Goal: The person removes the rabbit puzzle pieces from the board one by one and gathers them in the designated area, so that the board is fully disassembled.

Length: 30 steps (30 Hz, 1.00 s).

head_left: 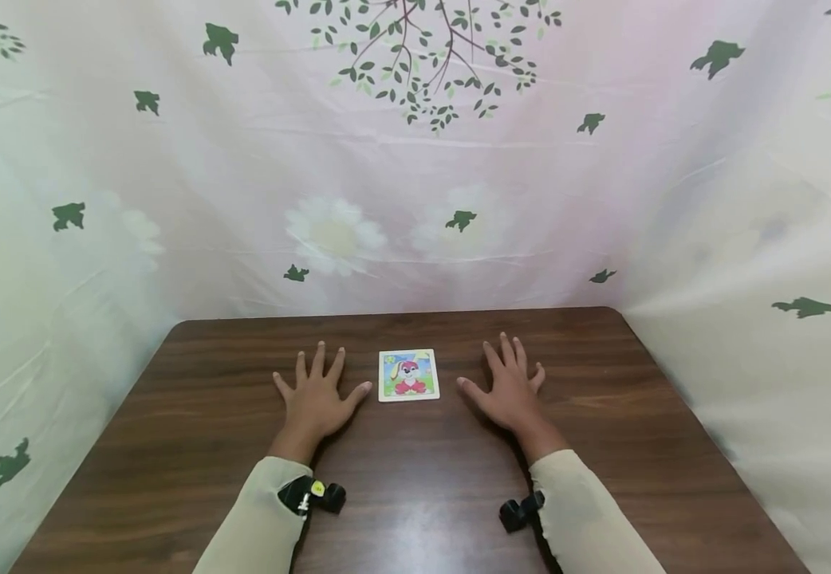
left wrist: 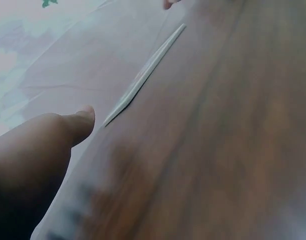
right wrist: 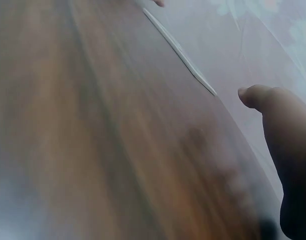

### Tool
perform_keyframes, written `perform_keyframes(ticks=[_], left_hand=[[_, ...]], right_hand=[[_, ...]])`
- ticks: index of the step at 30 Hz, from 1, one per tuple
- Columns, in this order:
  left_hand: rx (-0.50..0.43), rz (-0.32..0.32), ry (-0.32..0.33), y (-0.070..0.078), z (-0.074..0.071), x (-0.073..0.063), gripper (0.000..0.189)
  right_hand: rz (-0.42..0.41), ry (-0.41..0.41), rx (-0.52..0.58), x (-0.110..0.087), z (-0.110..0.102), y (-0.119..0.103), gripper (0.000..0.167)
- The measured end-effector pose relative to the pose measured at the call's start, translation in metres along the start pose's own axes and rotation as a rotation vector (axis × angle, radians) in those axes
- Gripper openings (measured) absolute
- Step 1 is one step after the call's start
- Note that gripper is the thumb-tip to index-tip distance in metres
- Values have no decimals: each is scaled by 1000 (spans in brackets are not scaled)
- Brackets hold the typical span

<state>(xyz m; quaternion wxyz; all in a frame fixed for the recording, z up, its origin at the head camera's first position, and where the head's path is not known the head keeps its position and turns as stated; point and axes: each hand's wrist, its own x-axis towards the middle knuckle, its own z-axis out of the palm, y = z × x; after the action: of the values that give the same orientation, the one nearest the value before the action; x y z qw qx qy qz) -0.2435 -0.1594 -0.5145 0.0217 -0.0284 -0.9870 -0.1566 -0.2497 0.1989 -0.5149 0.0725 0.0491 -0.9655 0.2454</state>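
Note:
A square picture puzzle (head_left: pixel 409 375) with a pale border lies flat on the table, showing a pink-and-white cartoon rabbit-like figure. To its left, my left hand (head_left: pixel 317 402) rests on the tabletop with fingers spread, the thumb tip a little short of the puzzle's edge. My right hand (head_left: pixel 510 391) lies on the other side, fingers also spread and thumb toward the puzzle, with a wider gap. Neither hand holds anything. From the left wrist view the puzzle (left wrist: pixel 145 75) appears as a thin slanted slab beyond the thumb; the right wrist view shows the same slab (right wrist: pixel 180 52) edge-on.
The dark wood-grain table (head_left: pixel 415 478) has rounded far corners. A pale cloth (head_left: pixel 401 175) printed with leaves, birds and flowers hangs behind it and along both sides. A small black wrist camera (head_left: pixel 331 497) sits on the left sleeve, another camera (head_left: pixel 516 514) on the right.

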Motion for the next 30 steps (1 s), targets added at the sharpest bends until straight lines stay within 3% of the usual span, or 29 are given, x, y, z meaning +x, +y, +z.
perform_keyframes(ticks=[6, 11, 19, 30], left_hand=[[-10, 56, -21, 16, 4, 19, 95], [-17, 118, -58, 24, 7, 26, 91], [-9, 167, -89, 31, 12, 25, 89], [-26, 172, -103, 30, 7, 17, 85]], right_hand=[[-65, -19, 48, 20, 6, -16, 91], [-159, -50, 112, 33, 17, -31, 78], [-301, -58, 144, 50, 39, -63, 52], [-363, -168, 117, 62, 54, -91, 43]])
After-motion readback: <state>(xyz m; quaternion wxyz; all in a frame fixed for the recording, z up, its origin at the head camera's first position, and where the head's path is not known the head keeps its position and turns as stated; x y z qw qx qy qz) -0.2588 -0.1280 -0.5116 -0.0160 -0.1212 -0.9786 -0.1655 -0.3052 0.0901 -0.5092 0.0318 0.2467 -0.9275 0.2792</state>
